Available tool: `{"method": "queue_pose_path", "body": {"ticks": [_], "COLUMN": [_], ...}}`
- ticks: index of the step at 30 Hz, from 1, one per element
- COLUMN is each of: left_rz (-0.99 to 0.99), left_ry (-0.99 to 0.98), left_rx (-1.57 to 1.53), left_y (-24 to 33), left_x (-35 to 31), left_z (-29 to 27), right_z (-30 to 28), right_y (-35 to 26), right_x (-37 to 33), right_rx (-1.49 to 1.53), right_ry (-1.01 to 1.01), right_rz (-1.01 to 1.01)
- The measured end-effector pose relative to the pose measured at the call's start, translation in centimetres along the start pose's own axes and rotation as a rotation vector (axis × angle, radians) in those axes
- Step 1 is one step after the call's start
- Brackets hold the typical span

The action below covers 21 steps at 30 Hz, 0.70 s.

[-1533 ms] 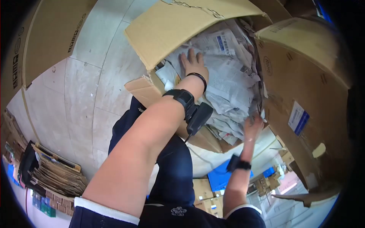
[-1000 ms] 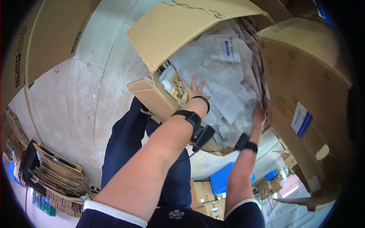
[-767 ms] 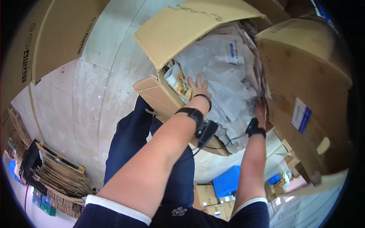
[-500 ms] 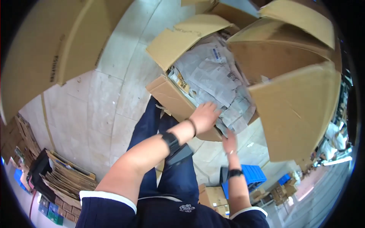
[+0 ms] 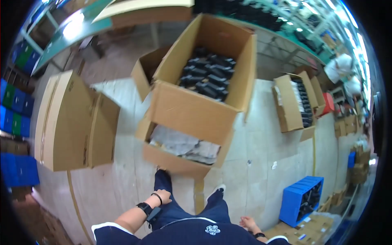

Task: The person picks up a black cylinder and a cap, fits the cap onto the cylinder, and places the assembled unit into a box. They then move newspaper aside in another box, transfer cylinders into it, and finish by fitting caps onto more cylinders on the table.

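Whereas both hands had been at the paper-filled carton moments before, the head view now showed them drawn back: the left hand (image 5: 163,197) curled loosely by the thigh, the right hand (image 5: 248,223) half-curled at the person's side (whether either gripped anything could not be told). Crumpled grey newspaper sheets (image 5: 174,139) lay in the low brown cardboard carton (image 5: 173,161), just beyond the feet; handling them had presumably paused. Behind stood a tall, open tan cardboard carton (image 5: 192,107) of black parts (image 5: 209,76). Dark markings on the upright brown cartons (image 5: 67,126) at left were illegible; a white flower-shaped emblem (image 5: 212,230) marked the navy shirt (image 5: 179,234).
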State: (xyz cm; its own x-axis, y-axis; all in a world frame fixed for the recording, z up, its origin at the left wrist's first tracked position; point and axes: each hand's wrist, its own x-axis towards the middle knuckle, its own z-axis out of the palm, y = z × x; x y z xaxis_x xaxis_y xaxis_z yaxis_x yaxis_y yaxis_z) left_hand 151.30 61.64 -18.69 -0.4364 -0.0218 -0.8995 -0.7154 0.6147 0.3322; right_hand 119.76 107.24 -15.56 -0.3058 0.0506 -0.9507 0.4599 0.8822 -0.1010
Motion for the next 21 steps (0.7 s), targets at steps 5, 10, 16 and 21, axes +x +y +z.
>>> {"method": "queue_pose_path", "body": {"ticks": [5,10,16,21], "left_rz": [0.164,0.573,0.711,0.500], "left_ry": [0.360,0.321,0.303,0.338], "left_rx": [0.182,0.258,0.334,0.356], "left_y": [21.5,40.6,49.5,50.8], "left_x": [2.3,3.4,3.0,7.3], "left_z": [-5.1,-8.9,-16.1,-25.2], "right_z": [-9.4,-19.9,-27.8,-30.9], "right_y": [11.0,11.4,5.2,-15.4], "right_x": [1.0,-0.9,12.4,13.5], "right_rx": [-0.052,-0.470,-0.634,-0.587], "right_ry": [0.048,0.169,0.231,0.198], "right_rz": [-0.131,-0.031,-0.229,-0.663]}}
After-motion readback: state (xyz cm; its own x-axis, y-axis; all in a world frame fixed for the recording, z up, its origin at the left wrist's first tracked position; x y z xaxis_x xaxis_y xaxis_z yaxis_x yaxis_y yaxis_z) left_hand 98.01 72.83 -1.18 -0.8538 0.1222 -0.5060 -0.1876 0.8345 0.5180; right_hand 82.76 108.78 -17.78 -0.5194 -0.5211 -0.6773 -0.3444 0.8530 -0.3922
